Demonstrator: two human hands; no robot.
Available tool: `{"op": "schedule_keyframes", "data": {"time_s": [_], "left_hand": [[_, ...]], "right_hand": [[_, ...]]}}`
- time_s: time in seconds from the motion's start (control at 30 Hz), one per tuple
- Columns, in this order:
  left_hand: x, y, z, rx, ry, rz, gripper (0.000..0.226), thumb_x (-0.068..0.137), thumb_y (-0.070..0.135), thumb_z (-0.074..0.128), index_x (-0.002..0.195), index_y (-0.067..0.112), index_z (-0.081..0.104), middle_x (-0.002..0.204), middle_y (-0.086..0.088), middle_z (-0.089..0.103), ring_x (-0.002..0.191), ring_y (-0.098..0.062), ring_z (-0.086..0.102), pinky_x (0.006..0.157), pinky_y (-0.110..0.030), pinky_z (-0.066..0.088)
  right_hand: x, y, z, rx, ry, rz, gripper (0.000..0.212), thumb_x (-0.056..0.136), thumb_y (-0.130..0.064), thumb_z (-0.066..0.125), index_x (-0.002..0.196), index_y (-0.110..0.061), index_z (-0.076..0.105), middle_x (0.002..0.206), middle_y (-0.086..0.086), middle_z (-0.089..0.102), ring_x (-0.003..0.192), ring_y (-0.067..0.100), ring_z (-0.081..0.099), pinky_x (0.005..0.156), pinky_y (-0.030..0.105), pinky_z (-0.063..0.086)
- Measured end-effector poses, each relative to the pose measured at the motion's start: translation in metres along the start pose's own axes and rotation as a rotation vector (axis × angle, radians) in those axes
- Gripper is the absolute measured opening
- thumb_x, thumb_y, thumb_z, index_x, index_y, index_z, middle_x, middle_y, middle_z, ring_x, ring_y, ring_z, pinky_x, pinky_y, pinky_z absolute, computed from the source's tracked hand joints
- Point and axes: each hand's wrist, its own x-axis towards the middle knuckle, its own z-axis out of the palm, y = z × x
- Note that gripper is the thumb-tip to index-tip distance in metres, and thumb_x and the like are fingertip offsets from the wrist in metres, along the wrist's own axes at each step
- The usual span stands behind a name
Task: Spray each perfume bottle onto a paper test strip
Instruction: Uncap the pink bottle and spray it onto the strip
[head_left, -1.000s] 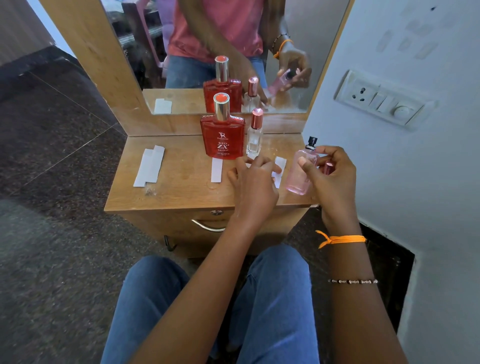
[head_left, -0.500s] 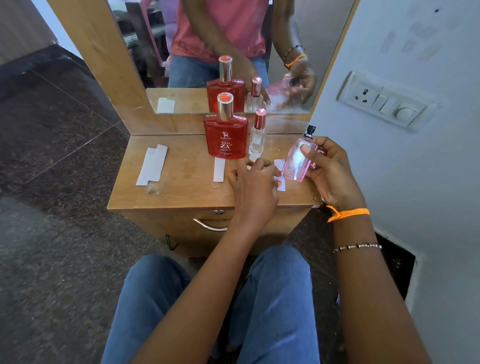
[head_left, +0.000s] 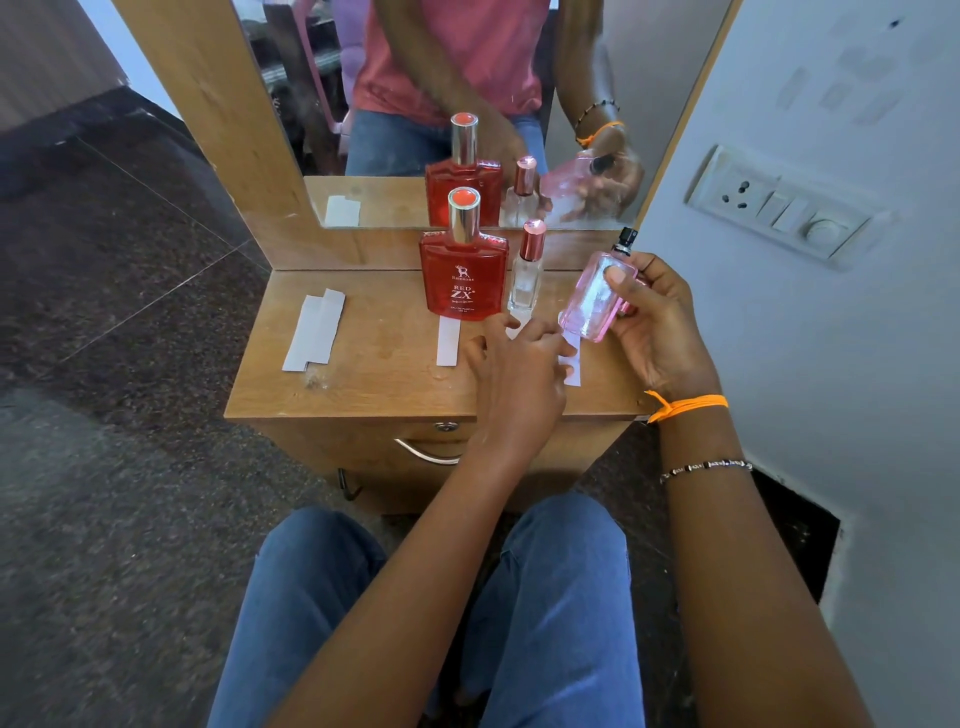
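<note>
My right hand (head_left: 657, 327) grips a pink perfume bottle (head_left: 595, 299), uncapped, its black nozzle tilted up and to the right above the tabletop. My left hand (head_left: 519, 374) rests on the wooden table, fingers pressing on a white paper test strip (head_left: 571, 358) that is partly hidden beneath them. A red ZX perfume bottle (head_left: 462, 270) with a silver cap stands at the back, with another strip (head_left: 448, 340) lying in front of it. A slim clear bottle (head_left: 525, 275) with a rose cap stands next to the red one.
Spare paper strips (head_left: 314, 332) lie at the table's left. The small wooden dressing table (head_left: 363, 384) has a mirror (head_left: 395, 93) behind and a drawer handle (head_left: 423, 454) below. A white wall with a switch panel (head_left: 779, 205) is close on the right. My knees sit under the front edge.
My right hand has lifted the pink bottle off the table and tilted it over the strip. My left hand has stayed on the strip.
</note>
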Motion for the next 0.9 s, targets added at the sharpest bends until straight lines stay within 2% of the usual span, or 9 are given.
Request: {"op": "schedule_keyframes", "data": {"time_s": [0.07, 0.1, 0.23, 0.33, 0.43, 0.53, 0.63, 0.77, 0.9], "left_hand": [[0.001, 0.001, -0.001, 0.011, 0.0, 0.01, 0.02, 0.084, 0.014, 0.062, 0.101, 0.022, 0.069, 0.123, 0.014, 0.06, 0.125, -0.023, 0.031, 0.077, -0.025, 0.004], [0.001, 0.001, -0.001, 0.019, 0.001, 0.014, 0.02, 0.085, 0.014, 0.062, 0.102, 0.022, 0.068, 0.121, 0.014, 0.06, 0.125, -0.023, 0.03, 0.076, -0.026, 0.003], [0.007, 0.002, 0.0, 0.048, -0.007, 0.022, 0.022, 0.086, 0.015, 0.06, 0.106, 0.023, 0.067, 0.122, 0.013, 0.061, 0.127, -0.023, 0.029, 0.076, -0.028, 0.005], [0.012, 0.003, 0.001, 0.058, -0.013, 0.02, 0.025, 0.087, 0.015, 0.059, 0.11, 0.022, 0.066, 0.124, 0.01, 0.062, 0.13, -0.022, 0.029, 0.081, -0.031, 0.011], [0.013, 0.004, -0.001, 0.016, 0.016, 0.018, 0.026, 0.086, 0.013, 0.06, 0.111, 0.02, 0.066, 0.122, 0.007, 0.064, 0.129, -0.021, 0.034, 0.084, -0.032, 0.014], [0.012, 0.007, -0.003, -0.052, 0.06, 0.038, 0.032, 0.083, 0.007, 0.06, 0.111, 0.02, 0.065, 0.118, 0.005, 0.065, 0.126, -0.021, 0.039, 0.084, -0.029, 0.014], [0.01, 0.012, -0.007, -0.121, 0.107, 0.04, 0.038, 0.081, 0.002, 0.061, 0.114, 0.021, 0.064, 0.118, 0.003, 0.065, 0.124, -0.02, 0.043, 0.087, -0.029, 0.018], [0.01, 0.007, -0.003, -0.072, 0.03, 0.013, 0.035, 0.084, 0.006, 0.057, 0.116, 0.02, 0.064, 0.121, 0.006, 0.064, 0.125, -0.019, 0.038, 0.091, -0.033, 0.02], [0.007, 0.001, 0.004, -0.028, -0.045, 0.012, 0.035, 0.083, 0.005, 0.056, 0.111, 0.022, 0.067, 0.121, 0.012, 0.061, 0.124, -0.019, 0.032, 0.083, -0.031, 0.014]], "right_hand": [[-0.002, -0.003, 0.0, 0.003, 0.018, -0.024, 0.023, 0.074, -0.014, 0.07, 0.093, -0.006, 0.06, 0.084, -0.002, 0.069, 0.078, 0.014, 0.063, 0.071, 0.028, 0.053], [-0.004, -0.005, 0.0, 0.013, 0.025, -0.037, 0.019, 0.075, -0.011, 0.07, 0.091, -0.009, 0.06, 0.082, -0.006, 0.07, 0.077, 0.011, 0.064, 0.07, 0.026, 0.053], [-0.017, -0.015, -0.002, 0.031, 0.063, -0.096, 0.034, 0.063, -0.019, 0.076, 0.09, -0.009, 0.057, 0.08, -0.01, 0.072, 0.078, 0.008, 0.065, 0.068, 0.023, 0.053], [-0.027, -0.017, -0.007, -0.011, 0.051, -0.125, 0.023, 0.078, -0.006, 0.068, 0.095, -0.007, 0.053, 0.084, -0.009, 0.072, 0.083, 0.01, 0.065, 0.071, 0.024, 0.053], [-0.034, -0.02, -0.008, -0.09, 0.045, -0.15, 0.028, 0.071, -0.016, 0.075, 0.091, -0.012, 0.056, 0.084, -0.01, 0.071, 0.083, 0.011, 0.063, 0.073, 0.027, 0.053], [-0.036, -0.017, -0.009, -0.204, 0.025, -0.16, 0.021, 0.073, -0.009, 0.072, 0.088, -0.017, 0.058, 0.082, -0.01, 0.068, 0.081, 0.011, 0.061, 0.077, 0.033, 0.052], [-0.039, -0.012, -0.009, -0.299, 0.028, -0.161, 0.021, 0.074, -0.011, 0.069, 0.089, -0.02, 0.058, 0.086, 0.003, 0.061, 0.082, 0.015, 0.057, 0.083, 0.039, 0.05], [-0.044, -0.009, -0.005, -0.346, 0.028, -0.163, 0.022, 0.072, -0.018, 0.071, 0.089, -0.025, 0.059, 0.088, 0.005, 0.058, 0.084, 0.019, 0.054, 0.084, 0.042, 0.048], [-0.046, -0.009, -0.008, -0.373, 0.052, -0.157, 0.022, 0.075, -0.012, 0.069, 0.09, -0.023, 0.058, 0.087, 0.001, 0.059, 0.084, 0.015, 0.056, 0.084, 0.037, 0.049]]}}
